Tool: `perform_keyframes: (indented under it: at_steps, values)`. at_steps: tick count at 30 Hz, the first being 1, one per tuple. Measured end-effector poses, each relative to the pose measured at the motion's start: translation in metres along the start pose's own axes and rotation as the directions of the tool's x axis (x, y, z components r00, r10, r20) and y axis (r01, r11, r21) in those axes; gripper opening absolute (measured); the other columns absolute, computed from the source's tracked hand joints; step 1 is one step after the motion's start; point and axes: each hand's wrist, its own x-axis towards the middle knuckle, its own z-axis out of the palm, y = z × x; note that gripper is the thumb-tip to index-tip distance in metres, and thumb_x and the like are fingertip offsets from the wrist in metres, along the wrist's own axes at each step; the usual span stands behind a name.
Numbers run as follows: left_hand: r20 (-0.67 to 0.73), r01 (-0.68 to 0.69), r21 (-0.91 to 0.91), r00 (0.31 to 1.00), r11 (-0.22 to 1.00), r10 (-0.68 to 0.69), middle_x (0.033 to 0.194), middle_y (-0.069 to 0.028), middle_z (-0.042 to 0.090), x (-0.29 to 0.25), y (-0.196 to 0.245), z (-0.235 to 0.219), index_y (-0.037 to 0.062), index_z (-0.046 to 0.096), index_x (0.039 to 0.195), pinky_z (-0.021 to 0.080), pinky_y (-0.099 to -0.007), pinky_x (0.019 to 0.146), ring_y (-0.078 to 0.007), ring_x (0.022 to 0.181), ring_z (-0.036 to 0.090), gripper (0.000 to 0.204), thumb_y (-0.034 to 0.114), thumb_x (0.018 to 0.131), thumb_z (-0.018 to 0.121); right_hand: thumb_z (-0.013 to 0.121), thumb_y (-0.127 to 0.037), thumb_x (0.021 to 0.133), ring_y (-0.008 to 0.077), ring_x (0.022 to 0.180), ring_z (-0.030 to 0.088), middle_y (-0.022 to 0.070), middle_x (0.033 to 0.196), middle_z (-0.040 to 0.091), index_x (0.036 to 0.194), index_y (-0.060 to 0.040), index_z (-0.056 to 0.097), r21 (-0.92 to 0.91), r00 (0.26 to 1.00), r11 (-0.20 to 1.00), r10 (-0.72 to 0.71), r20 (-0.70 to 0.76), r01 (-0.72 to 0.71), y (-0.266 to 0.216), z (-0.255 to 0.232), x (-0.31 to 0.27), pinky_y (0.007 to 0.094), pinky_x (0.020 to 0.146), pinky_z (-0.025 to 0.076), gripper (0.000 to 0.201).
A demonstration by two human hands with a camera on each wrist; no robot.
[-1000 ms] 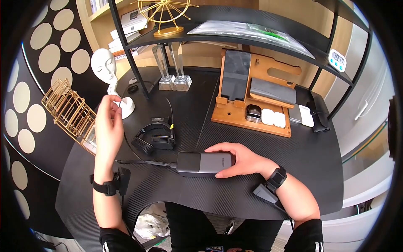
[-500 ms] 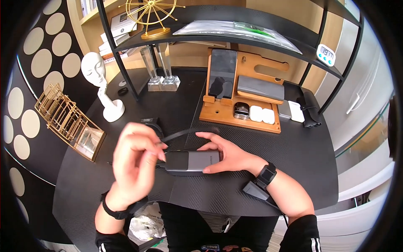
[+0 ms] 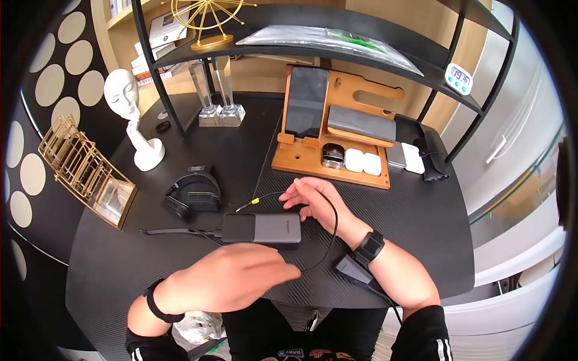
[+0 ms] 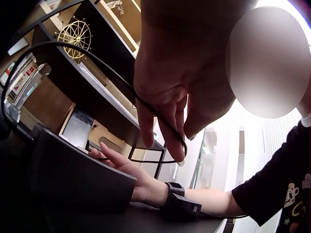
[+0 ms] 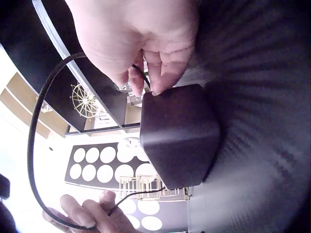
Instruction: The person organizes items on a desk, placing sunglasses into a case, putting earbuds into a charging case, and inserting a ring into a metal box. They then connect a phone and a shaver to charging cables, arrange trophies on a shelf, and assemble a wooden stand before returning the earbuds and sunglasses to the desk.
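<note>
A grey and black box-shaped power bank (image 3: pixel 277 228) lies on the desk, a dark lead (image 3: pixel 174 231) running from its left end. My right hand (image 3: pixel 322 207) is at its far right corner, fingertips pinching a thin black cable (image 3: pixel 335 231). The cable's yellow-tagged end (image 3: pixel 256 201) sticks out leftward behind the power bank. On the near side, my left hand (image 3: pixel 226 277) holds another stretch of this cable at its fingertips. A loop of cable bows out between the hands; the right wrist view shows this loop and the left fingers (image 5: pixel 92 213) on it.
Black headphones (image 3: pixel 201 195) lie left of the power bank. Behind stands a wooden stand (image 3: pixel 295 159) with a phone (image 3: pixel 307 102) and small cases. A white head sculpture (image 3: pixel 147 153) and a gold wire rack (image 3: pixel 90 174) are at the left. A black shelf (image 3: pixel 337 51) spans the back.
My left hand has swung from the far left to the near side of the power bank, bringing the cable along. The right hand has let go of the power bank and now pinches the cable.
</note>
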Motion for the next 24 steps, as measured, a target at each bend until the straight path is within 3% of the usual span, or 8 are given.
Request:
perform_keyframes:
  at_steps: [3,6,9,11,14,16,20,24]
  values:
    - [-0.298,0.081,0.112,0.953,0.99,-0.044,0.089,-0.0112,0.061,0.0,-0.005,-0.007,0.0014,0.062,0.094,0.05,-0.0375,0.079,-0.0284,0.083,0.062,0.025,-0.006,0.07,0.063,0.055,-0.031,0.092,0.0109,0.082,0.061,0.0053,0.093,0.063,0.093,-0.0072,0.06,0.11,0.998,0.993,-0.028,-0.049,0.034,0.002,-0.003,0.0,0.0224,0.062,0.048,0.024]
    - [-0.507,0.103,0.315,0.859,0.943,0.075,0.089,-0.0101,0.062,0.003,-0.012,-0.01,0.0026,0.063,0.082,0.05,-0.0414,0.085,-0.0273,0.09,0.063,0.019,-0.007,0.065,0.064,0.057,-0.03,0.091,0.0102,0.08,0.061,0.0043,0.09,0.064,0.09,-0.0095,0.059,0.161,0.999,0.987,-0.023,-0.047,0.03,0.0,-0.002,-0.002,0.023,0.064,0.049,0.021]
    - [-0.446,-0.021,0.458,0.859,0.889,0.25,0.088,-0.0097,0.061,0.001,-0.012,-0.011,0.003,0.063,0.076,0.051,-0.0413,0.083,-0.0269,0.089,0.063,0.016,-0.004,0.062,0.066,0.058,-0.03,0.091,0.0097,0.078,0.061,0.0038,0.087,0.064,0.087,-0.0106,0.058,0.205,0.999,0.978,-0.014,-0.033,0.021,0.002,-0.005,0.0,0.0229,0.063,0.049,0.02]
    - [-0.29,-0.16,0.455,0.904,0.876,0.316,0.089,-0.0096,0.061,0.0,-0.013,-0.006,0.0048,0.061,0.071,0.051,-0.0436,0.084,-0.0274,0.087,0.063,0.012,0.0,0.062,0.068,0.058,-0.03,0.091,0.0095,0.077,0.061,0.0036,0.086,0.064,0.084,-0.0112,0.057,0.24,1.0,0.97,-0.019,-0.012,0.021,0.003,-0.006,0.001,0.0227,0.063,0.049,0.02]
    - [-0.141,-0.158,0.459,0.959,0.874,0.247,0.096,-0.0109,0.06,0.001,-0.015,0.001,0.0051,0.064,0.084,0.049,-0.0421,0.087,-0.0285,0.094,0.061,0.021,0.006,0.065,0.07,0.058,-0.029,0.09,0.0089,0.071,0.06,0.0034,0.081,0.064,0.08,-0.0116,0.055,0.229,1.0,0.973,-0.003,-0.021,0.008,0.001,-0.004,0.0,0.0219,0.062,0.048,0.02]
    - [-0.035,0.119,0.457,0.993,0.881,-0.116,0.11,-0.0151,0.055,0.007,-0.016,0.0,0.006,0.058,0.111,0.043,-0.0422,0.095,-0.0317,0.106,0.054,0.046,0.016,0.069,0.072,0.061,-0.022,0.088,0.0068,0.062,0.056,0.0008,0.071,0.06,0.07,-0.0125,0.05,0.209,1.0,0.978,0.002,-0.022,0.002,0.001,-0.002,-0.001,0.0213,0.058,0.047,0.023]
    - [0.041,0.257,0.571,0.94,0.78,-0.339,0.124,-0.0199,0.044,-0.008,-0.033,0.005,0.0086,0.035,0.136,0.034,-0.0458,0.101,-0.0368,0.116,0.045,0.078,0.03,0.071,0.072,0.065,-0.004,0.083,0.0046,0.051,0.043,-0.004,0.058,0.044,0.056,-0.0144,0.034,0.038,0.992,0.992,-0.122,0.038,0.121,0.005,0.001,-0.001,0.0205,0.049,0.04,0.042]
    - [0.011,0.27,0.533,0.945,0.802,-0.326,0.114,-0.0183,0.049,-0.008,-0.037,0.005,0.008,0.039,0.134,0.035,-0.0472,0.101,-0.0353,0.11,0.049,0.075,0.03,0.071,0.073,0.065,-0.003,0.082,0.0048,0.051,0.044,-0.0038,0.058,0.045,0.057,-0.0145,0.032,0.028,0.99,0.99,-0.137,0.029,0.136,0.007,-0.001,0.001,0.0198,0.048,0.04,0.043]
